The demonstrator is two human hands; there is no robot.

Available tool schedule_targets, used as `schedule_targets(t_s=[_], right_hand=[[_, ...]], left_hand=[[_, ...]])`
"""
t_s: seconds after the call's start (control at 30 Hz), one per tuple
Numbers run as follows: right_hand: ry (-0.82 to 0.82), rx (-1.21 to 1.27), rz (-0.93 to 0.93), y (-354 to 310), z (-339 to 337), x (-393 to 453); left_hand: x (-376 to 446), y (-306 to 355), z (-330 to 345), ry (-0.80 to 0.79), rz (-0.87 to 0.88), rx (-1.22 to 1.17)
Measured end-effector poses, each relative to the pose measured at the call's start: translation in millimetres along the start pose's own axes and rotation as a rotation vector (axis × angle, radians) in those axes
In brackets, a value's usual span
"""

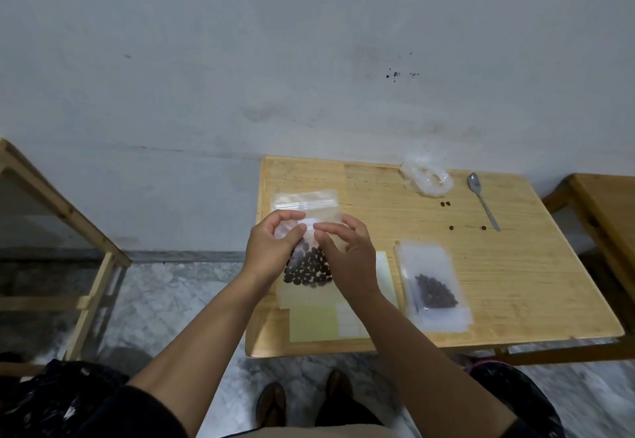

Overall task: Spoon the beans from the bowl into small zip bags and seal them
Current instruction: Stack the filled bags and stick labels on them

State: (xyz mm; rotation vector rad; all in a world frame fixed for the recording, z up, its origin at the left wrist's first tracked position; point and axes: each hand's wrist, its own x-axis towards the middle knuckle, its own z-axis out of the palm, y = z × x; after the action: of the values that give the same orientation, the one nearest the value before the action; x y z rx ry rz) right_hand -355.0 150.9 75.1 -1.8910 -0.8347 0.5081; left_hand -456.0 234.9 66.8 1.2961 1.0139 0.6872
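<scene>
Presently both the left hand [271, 245] and right hand [347, 252] pinch the filled zip bag [309, 265] left of the sealed bag [433, 286]; advise running pinched fingers fully along the strip.

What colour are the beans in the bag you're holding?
Dark brown, nearly black; the beans show through the clear bag in the head view.

Both hands [309, 248] pinching bean-filled zip bag [309, 265]
</scene>
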Motion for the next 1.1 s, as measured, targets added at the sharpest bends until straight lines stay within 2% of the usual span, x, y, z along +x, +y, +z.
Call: schedule_targets(t_s=[0.07,0.23,0.43,0.73,0.9,1.0,1.1], right_hand=[[-0.056,0.047,0.075,0.4,0.2,2.4],[-0.049,0.143,0.128,3.5,1.0,13.8],[-0.053,0.138,0.211,19.8,-0.9,41.8],[-0.076,-0.017,0.265,46.4,-8.9,127.2],[-0.124,-0.157,0.277,68.8,-3.1,172.7],[-0.197,-0.338,0.210,83.7,0.5,185.4],[-0.254,-0.528,0.080,100.0,8.8,187.1]], left_hand=[[0.9,-1.1,0.0,-0.031,0.007,0.011],[7.9,-3.2,2.3,-0.100,0.002,0.005],[40.2,-9.9,14.7,-0.053,-0.029,0.062],[123.8,-19.3,48.9,0.010,-0.062,0.261],[151.4,-37.3,64.1,0.049,-0.039,0.572],[156.0,-46.1,68.8,0.028,-0.012,0.681],[153.4,-54.0,73.4,-0.027,0.094,0.830]])
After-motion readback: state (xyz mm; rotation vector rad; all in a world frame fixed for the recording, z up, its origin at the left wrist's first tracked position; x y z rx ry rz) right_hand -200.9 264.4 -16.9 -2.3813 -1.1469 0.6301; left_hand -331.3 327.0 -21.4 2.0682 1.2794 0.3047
